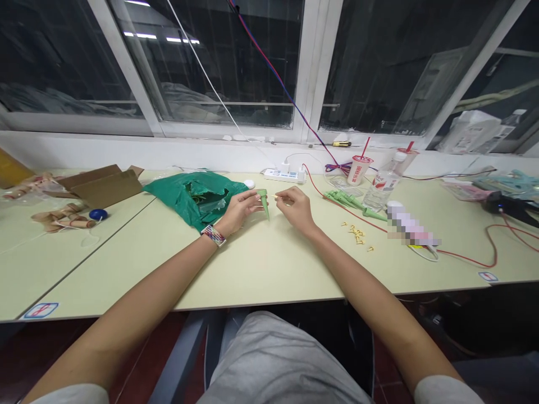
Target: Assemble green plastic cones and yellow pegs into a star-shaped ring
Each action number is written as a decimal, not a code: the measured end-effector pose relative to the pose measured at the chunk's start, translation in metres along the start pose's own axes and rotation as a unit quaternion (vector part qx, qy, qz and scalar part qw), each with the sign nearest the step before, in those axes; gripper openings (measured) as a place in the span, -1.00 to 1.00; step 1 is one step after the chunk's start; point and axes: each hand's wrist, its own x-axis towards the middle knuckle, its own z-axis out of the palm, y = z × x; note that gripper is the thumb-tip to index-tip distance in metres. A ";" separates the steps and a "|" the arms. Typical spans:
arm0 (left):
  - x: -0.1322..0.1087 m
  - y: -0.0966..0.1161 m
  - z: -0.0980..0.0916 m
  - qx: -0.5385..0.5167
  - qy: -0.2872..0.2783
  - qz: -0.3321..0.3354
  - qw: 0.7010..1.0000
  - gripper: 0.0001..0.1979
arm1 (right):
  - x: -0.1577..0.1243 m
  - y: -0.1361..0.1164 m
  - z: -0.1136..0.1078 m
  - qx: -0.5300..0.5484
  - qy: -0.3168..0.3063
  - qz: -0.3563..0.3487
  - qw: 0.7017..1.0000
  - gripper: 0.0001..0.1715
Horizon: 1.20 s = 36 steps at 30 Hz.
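**Held and pinched: close work in green plastic**

A tapered green plastic cone [264, 203] sits in the person's left hand [240, 210] at centre frame, its matte body narrowing to a point aimed down toward the pale laminate desk [261, 269]. The fingers curl around its wide end, closed in a firm hold, with the forearm angled in from lower left and a woven multicoloured wristband [213, 235] at the wrist. Just beside it, the right hand [295, 209] comes in from lower right, thumb and forefinger closed in a fine pinch on a small pale-yellow peg [277, 196], which stays apart from the cone. Right of the hands lie a row of similar green spikes [349, 201] and a scatter of tiny yellow pegs [356, 235]. A crumpled, glossy green plastic bag [196, 199] slumps left of the hands, with a brown cardboard box [101, 186] farther to the upper left. Along the back of the desk, below the window, are a white power strip [283, 175], a clear plastic bottle [381, 185] and a paper cup with a red straw [360, 170]. A thin red wire [488, 252] loops across the right side.
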 end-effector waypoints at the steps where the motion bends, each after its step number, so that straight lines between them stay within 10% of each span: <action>1: -0.001 -0.001 0.001 -0.002 -0.013 0.001 1.000 -0.56 | -0.001 -0.001 0.000 0.009 -0.003 -0.004 1.000 -0.87; 36: -0.007 0.000 0.003 0.016 -0.035 -0.017 0.999 -0.62 | 0.001 -0.005 -0.002 0.221 -0.073 0.126 0.964 -0.47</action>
